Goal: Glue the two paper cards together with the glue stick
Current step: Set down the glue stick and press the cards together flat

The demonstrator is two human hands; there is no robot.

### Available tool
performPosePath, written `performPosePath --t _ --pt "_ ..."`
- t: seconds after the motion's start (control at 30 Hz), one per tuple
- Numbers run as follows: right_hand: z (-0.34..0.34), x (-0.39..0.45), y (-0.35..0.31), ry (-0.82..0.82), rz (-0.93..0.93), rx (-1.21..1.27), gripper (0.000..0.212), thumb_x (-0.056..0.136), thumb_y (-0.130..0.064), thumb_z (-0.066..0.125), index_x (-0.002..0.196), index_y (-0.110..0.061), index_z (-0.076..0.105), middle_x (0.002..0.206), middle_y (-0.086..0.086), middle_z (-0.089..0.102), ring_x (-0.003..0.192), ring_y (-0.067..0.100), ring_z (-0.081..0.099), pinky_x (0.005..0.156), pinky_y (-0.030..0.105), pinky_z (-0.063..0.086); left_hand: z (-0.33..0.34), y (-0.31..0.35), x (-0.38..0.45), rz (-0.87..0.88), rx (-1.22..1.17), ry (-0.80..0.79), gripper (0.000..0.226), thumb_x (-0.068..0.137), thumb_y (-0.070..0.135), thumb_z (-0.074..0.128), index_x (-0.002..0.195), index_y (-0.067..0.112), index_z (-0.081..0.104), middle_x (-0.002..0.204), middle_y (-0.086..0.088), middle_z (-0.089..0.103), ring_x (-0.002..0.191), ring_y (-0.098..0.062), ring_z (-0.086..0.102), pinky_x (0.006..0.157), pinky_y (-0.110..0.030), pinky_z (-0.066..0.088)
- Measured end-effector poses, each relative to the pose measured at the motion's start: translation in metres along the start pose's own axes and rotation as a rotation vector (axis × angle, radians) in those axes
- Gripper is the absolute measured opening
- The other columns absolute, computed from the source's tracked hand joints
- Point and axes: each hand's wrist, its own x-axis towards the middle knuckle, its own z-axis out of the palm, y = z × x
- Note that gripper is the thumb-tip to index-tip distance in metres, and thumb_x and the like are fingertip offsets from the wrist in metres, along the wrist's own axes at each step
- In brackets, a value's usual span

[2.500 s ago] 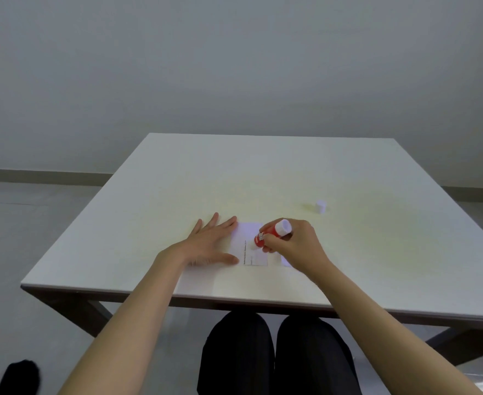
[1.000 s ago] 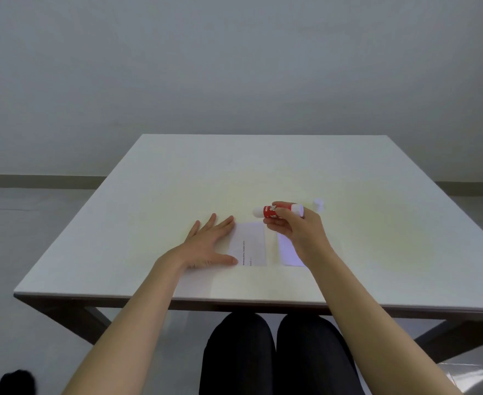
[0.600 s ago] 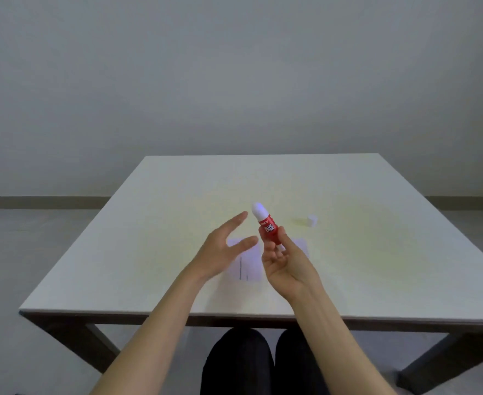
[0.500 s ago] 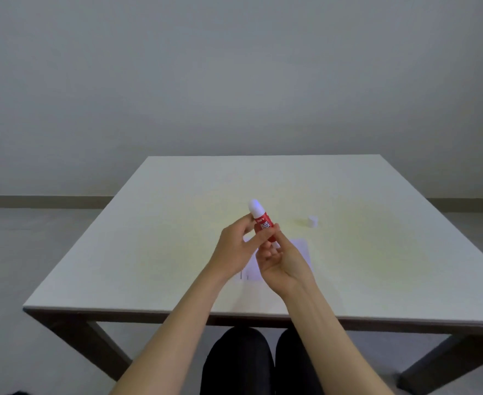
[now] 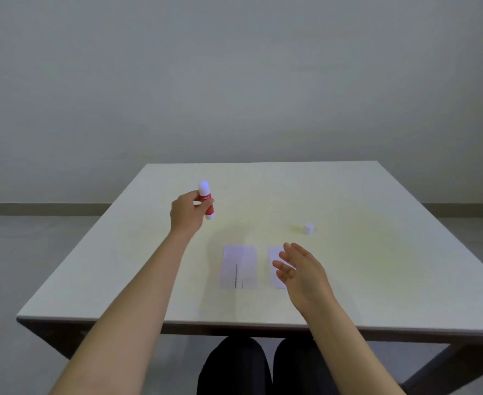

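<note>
Right fingers [image 5: 284, 263]: spreading loose, gripping nothing, hovering over the right card [image 5: 275, 266].
Left card [image 5: 238, 266]: lying flat just beside it.
Cap [image 5: 309, 228]: sitting farther back.
Left hand [image 5: 186, 213]: clasping the glue stick [image 5: 206, 202], raised above the table [image 5: 377, 252].

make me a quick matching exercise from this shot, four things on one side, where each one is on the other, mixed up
Things:
1. glue stick
2. small white cap
3. card with printed lines
4. plain card

Places:
A. flat on the table, partly behind the right hand
B. held up in the left hand
C. standing alone on the table, beyond the cards
D. flat on the table, fully in view, between the two arms

Pairs: 1-B, 2-C, 3-D, 4-A
</note>
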Motion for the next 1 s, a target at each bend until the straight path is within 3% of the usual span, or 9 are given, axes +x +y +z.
performPosePath --t 0.13,0.3,0.53,0.7,0.8,0.9,0.93,0.97,1.0 --pt "-0.004 0.003 0.003 0.019 -0.012 -0.043 0.046 0.091 -0.013 0.059 0.135 -0.01 0.043 0.115 0.011 0.057 0.08 0.023 0.061 0.067 0.028 0.047 0.006 -0.022 0.008 -0.043 0.054 -0.022 0.03 0.087 0.023 0.056 0.068 0.003 0.068 0.081 0.004 0.071 0.076 -0.015 0.056 0.058 -0.025 0.036" --pt "-0.004 0.005 0.01 0.012 -0.035 -0.108 0.045 0.09 -0.013 0.061 0.133 -0.012 0.045 0.106 0.008 0.059 0.079 0.021 0.061 0.066 0.027 0.047 0.015 -0.032 0.005 -0.053 0.055 -0.055 0.026 0.087 0.019 0.057 0.071 0.001 0.068 0.082 0.001 0.073 0.083 -0.014 0.059 0.069 -0.025 0.035" --pt "-0.004 0.005 0.013 0.002 -0.031 -0.121 0.041 0.09 -0.012 0.06 0.128 -0.014 0.047 0.11 0.009 0.058 0.08 0.022 0.06 0.066 0.027 0.047 0.021 -0.041 0.003 -0.09 0.032 -0.044 0.022 0.086 0.019 0.058 0.074 0.004 0.069 0.084 0.004 0.07 0.082 -0.015 0.056 0.064 -0.025 0.036" --pt "-0.003 0.003 0.012 -0.003 -0.067 -0.17 0.036 0.09 -0.012 0.06 0.124 -0.017 0.049 0.101 0.005 0.059 0.08 0.021 0.06 0.066 0.026 0.047 0.024 -0.043 0.001 -0.11 -0.009 -0.054 0.02 0.085 0.018 0.059 0.072 0.007 0.067 0.079 0.0 0.072 0.074 -0.015 0.06 0.06 -0.019 0.039" --pt "-0.002 0.0 0.017 0.026 -0.21 -0.407 0.027 0.089 -0.016 0.06 0.115 -0.022 0.055 0.104 0.003 0.062 0.081 0.017 0.061 0.067 0.024 0.048 0.023 -0.044 -0.003 -0.13 -0.032 -0.081 0.019 0.084 0.019 0.058 0.071 0.011 0.069 0.075 -0.002 0.073 0.068 -0.012 0.06 0.056 -0.021 0.038" --pt "0.0 -0.003 0.026 -0.002 -0.462 -0.741 0.021 0.087 -0.017 0.063 0.104 -0.028 0.06 0.103 -0.004 0.061 0.078 0.0 0.057 0.066 0.009 0.043 0.023 -0.05 -0.008 -0.167 -0.039 -0.117 0.015 0.082 0.023 0.061 0.07 0.025 0.069 0.075 0.001 0.069 0.077 -0.018 0.06 0.059 -0.022 0.039" --pt "0.0 -0.004 0.03 -0.032 -0.532 -0.831 0.02 0.086 -0.016 0.064 0.101 -0.029 0.061 0.102 -0.007 0.06 0.077 -0.001 0.056 0.066 0.007 0.042 0.024 -0.053 -0.009 -0.186 -0.044 -0.12 0.008 0.082 0.024 0.064 0.078 0.026 0.07 0.082 0.001 0.069 0.082 -0.02 0.06 0.062 -0.023 0.04" --pt "-0.002 -0.004 0.033 -0.062 -0.584 -0.925 0.019 0.086 -0.015 0.064 0.1 -0.027 0.063 0.101 -0.009 0.058 0.078 -0.001 0.054 0.066 0.005 0.04 0.024 -0.055 -0.01 -0.198 -0.056 -0.118 0.016 0.081 0.026 0.067 0.096 0.024 0.07 0.096 0.0 0.069 0.092 -0.021 0.061 0.069 -0.025 0.042" --pt "-0.004 -0.004 0.036 -0.086 -0.625 -1.021 0.017 0.087 -0.015 0.063 0.101 -0.025 0.064 0.1 -0.011 0.057 0.08 -0.001 0.053 0.067 0.005 0.039 0.024 -0.057 -0.01 -0.215 -0.068 -0.122 0.044 0.079 0.027 0.071 0.121 0.018 0.061 0.114 -0.002 0.064 0.105 -0.022 0.059 0.078 -0.026 0.042"
